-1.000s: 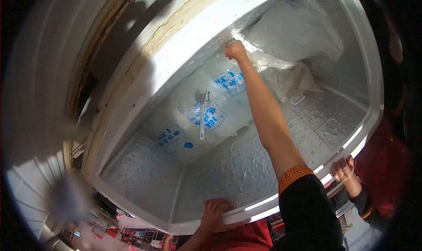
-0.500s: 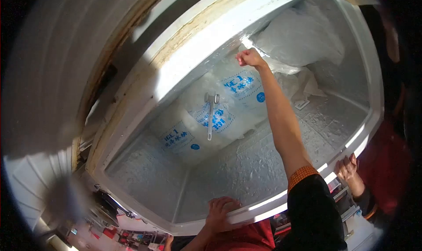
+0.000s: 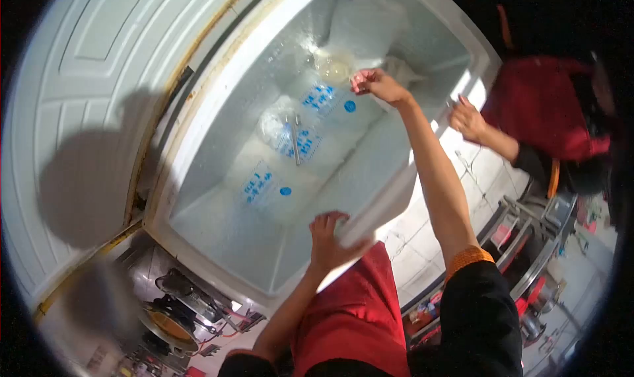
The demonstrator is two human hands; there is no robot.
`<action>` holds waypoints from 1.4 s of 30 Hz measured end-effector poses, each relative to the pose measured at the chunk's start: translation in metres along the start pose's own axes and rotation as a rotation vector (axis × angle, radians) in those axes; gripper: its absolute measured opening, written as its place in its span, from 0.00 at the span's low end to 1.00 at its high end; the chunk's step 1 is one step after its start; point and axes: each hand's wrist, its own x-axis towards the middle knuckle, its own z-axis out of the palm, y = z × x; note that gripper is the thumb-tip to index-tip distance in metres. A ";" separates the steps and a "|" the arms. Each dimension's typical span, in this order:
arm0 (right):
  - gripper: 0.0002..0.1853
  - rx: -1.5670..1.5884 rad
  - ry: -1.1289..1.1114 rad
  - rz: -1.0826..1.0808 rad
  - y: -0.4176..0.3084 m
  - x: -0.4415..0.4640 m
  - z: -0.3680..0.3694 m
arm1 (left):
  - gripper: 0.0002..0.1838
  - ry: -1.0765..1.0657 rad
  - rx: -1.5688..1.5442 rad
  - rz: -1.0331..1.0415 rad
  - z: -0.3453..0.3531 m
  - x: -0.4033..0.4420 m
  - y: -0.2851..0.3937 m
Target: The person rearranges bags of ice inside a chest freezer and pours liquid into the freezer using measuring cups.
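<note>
blue-printed bags [image 3: 307,142] lie below and left of your right hand [image 3: 380,87], inside the white chest freezer [image 3: 284,50]. that hand is curled; cannot tell whether it grips anything. metal tool [image 3: 295,146] rests on the bags, left of the grip. nearer you, your left hand [image 3: 325,241] lies spread over the rim [image 3: 198,253]. co-worker's hand [image 3: 467,120]: right of your grip, by the rim.

Centre: translucent white plastic bags [image 3: 254,157] bear blue lettering [image 3: 258,184] and discs [image 3: 285,191]. Bottom centre: a plain red cloth garment [image 3: 353,311]. Lower right: a black fabric sleeve [image 3: 472,317] carries an orange cuff [image 3: 467,259].
</note>
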 end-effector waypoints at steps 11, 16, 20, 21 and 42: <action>0.07 0.223 0.295 0.093 -0.052 -0.420 0.145 | 0.37 0.026 -0.035 0.081 0.031 -0.012 -0.034; 0.06 0.308 0.436 0.232 0.063 -0.512 0.210 | 0.37 0.009 -0.044 0.098 0.036 -0.012 -0.039; 0.15 0.310 0.661 0.363 0.246 -0.521 0.255 | 0.35 -0.035 -0.041 0.056 0.042 -0.017 -0.046; 0.17 0.304 0.724 0.344 0.303 -0.514 0.264 | 0.35 -0.081 -0.099 -0.035 0.040 -0.018 -0.041; 0.07 0.926 1.050 0.663 0.630 -0.445 0.251 | 0.45 -0.093 0.004 -0.027 0.037 -0.012 -0.050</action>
